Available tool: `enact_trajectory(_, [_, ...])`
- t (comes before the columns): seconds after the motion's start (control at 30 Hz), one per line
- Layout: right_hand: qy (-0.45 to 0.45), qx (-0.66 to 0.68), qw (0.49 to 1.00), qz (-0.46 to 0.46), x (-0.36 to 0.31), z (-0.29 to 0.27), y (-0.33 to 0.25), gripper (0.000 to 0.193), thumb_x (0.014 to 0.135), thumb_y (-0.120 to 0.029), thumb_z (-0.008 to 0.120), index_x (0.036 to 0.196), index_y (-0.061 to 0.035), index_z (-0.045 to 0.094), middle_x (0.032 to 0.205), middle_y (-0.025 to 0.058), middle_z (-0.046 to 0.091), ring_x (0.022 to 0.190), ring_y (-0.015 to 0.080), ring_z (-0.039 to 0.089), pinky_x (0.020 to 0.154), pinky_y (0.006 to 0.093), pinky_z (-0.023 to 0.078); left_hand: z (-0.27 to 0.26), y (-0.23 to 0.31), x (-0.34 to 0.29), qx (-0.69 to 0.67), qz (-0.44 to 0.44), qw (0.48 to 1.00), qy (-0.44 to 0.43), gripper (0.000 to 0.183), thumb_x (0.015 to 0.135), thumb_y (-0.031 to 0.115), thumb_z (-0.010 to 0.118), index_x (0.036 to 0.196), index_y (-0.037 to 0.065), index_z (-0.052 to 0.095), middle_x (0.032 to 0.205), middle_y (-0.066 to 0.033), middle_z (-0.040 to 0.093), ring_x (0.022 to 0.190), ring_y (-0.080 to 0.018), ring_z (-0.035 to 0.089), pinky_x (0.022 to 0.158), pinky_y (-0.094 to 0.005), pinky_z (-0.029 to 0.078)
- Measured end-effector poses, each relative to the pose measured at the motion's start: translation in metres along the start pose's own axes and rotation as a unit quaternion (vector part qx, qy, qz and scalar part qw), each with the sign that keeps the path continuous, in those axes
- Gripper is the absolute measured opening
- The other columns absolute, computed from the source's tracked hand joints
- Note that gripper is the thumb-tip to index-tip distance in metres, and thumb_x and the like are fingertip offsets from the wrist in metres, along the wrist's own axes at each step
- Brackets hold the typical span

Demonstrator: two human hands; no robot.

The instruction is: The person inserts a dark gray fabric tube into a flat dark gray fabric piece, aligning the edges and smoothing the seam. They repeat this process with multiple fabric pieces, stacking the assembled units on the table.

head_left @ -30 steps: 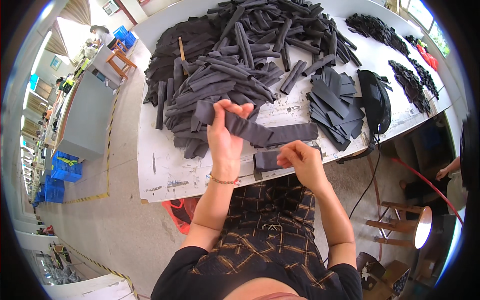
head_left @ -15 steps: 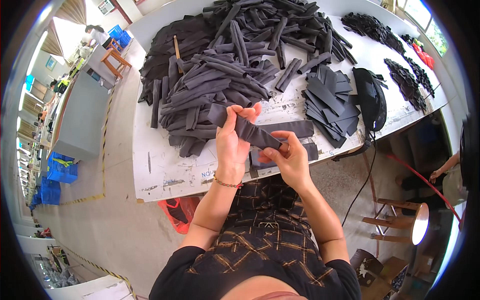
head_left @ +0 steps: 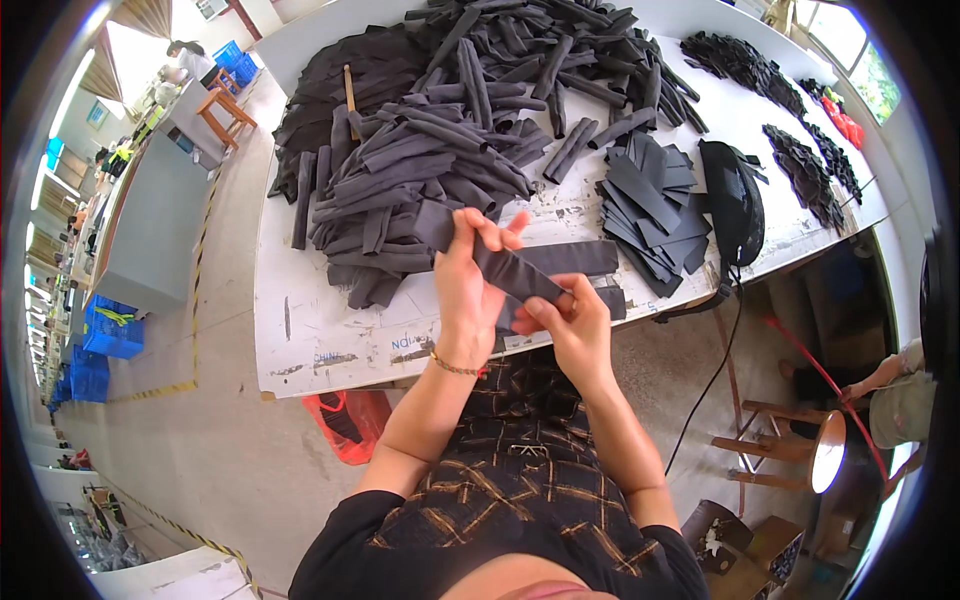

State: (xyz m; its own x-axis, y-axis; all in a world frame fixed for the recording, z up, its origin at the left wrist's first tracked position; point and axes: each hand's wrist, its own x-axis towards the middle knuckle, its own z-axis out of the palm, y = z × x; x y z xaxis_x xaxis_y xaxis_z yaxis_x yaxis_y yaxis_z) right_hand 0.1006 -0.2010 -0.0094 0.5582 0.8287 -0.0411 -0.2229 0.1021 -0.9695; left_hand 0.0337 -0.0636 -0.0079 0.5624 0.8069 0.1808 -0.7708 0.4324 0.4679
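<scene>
A dark grey fabric strip (head_left: 522, 274) slants between my two hands above the front of the white table (head_left: 300, 350). My left hand (head_left: 466, 285) is closed on its upper left part, thumb along one side and fingers partly behind the cloth. At the lower right end, my right hand (head_left: 572, 325) pinches the strip between thumb and fingers. Another dark strip (head_left: 590, 258) lies on the table behind my hands, and one more is partly hidden under my right hand. Just beyond my left hand rises a large heap of folded, tube-like strips (head_left: 410, 170).
A wooden stick (head_left: 350, 90) stands out of the heap. Flat dark pieces (head_left: 650, 200) and a black mesh item (head_left: 735, 200) with a cord lie to the right. A red bag (head_left: 345, 425) is below the table edge. Another person's arm (head_left: 885, 375) and a stool (head_left: 790, 445) are at right.
The held strip looks smoother and less wrinkled between my hands. Both hands keep their hold, and the whole view has shifted slightly.
</scene>
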Motion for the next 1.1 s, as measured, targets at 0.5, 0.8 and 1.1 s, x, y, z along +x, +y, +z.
enact_trajectory(0.5, [0.060,-0.072,0.982,-0.163,-0.014,0.006,-0.009,0.023,0.099,-0.010,0.058,0.117,0.0035,0.052,0.082,0.0099,0.070,0.082,0.0163,0.069,0.073,0.0289,0.053,0.010,0.026,-0.003,0.076,0.055,0.996,0.007,0.028,0.106,0.029,0.045,0.091,0.008,0.054,0.066,-0.0021,0.045,0.073,-0.0241,0.065,0.109,-0.0518,0.042])
enact_trajectory(0.8, [0.065,-0.287,0.938,-0.182,-0.010,0.004,-0.001,0.012,0.096,-0.009,0.063,0.091,0.0019,0.064,0.073,0.0104,0.069,0.067,0.0174,0.068,0.066,0.0285,0.051,-0.005,0.030,-0.001,0.072,0.022,0.997,-0.025,0.026,0.105,0.031,0.047,0.093,0.010,0.056,0.071,-0.0038,0.056,0.084,-0.0265,0.069,0.108,-0.0486,0.042])
enact_trajectory(1.1, [-0.049,-0.039,0.997,-0.046,0.007,0.000,-0.002,0.039,0.097,-0.008,0.061,0.128,0.0039,0.041,0.081,0.0105,0.067,0.072,0.0154,0.066,0.069,0.0276,0.052,-0.007,0.017,0.002,0.022,-0.004,1.000,0.007,0.022,0.104,0.030,0.049,0.097,0.011,0.057,0.076,-0.0046,0.061,0.098,-0.0301,0.069,0.105,-0.0465,0.043])
